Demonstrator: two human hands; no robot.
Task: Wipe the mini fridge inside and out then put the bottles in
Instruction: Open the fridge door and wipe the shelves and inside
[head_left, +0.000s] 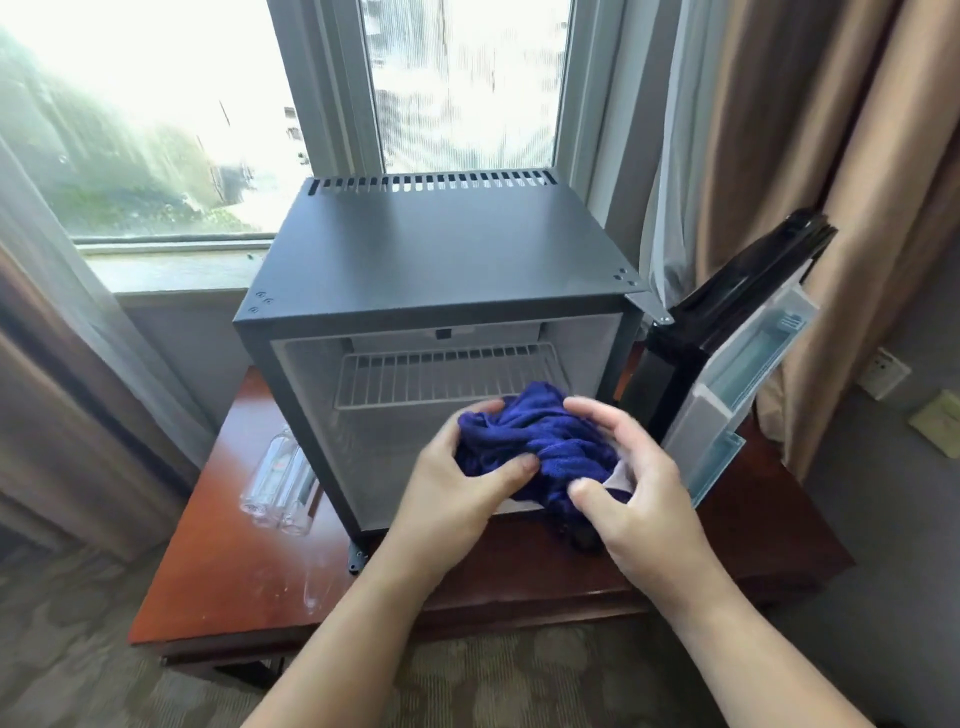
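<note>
A dark grey mini fridge stands on a reddish wooden table. Its door hangs open to the right, showing the door shelves. A wire shelf sits inside the cabinet. In front of the opening, both hands hold a bunched blue cloth. My left hand grips its left side with the thumb on top. My right hand grips the right side. Several clear plastic bottles lie on the table, left of the fridge.
A window with a sill is behind the fridge. Beige curtains hang on both sides. Patterned carpet lies below the table. A wall socket sits at the right.
</note>
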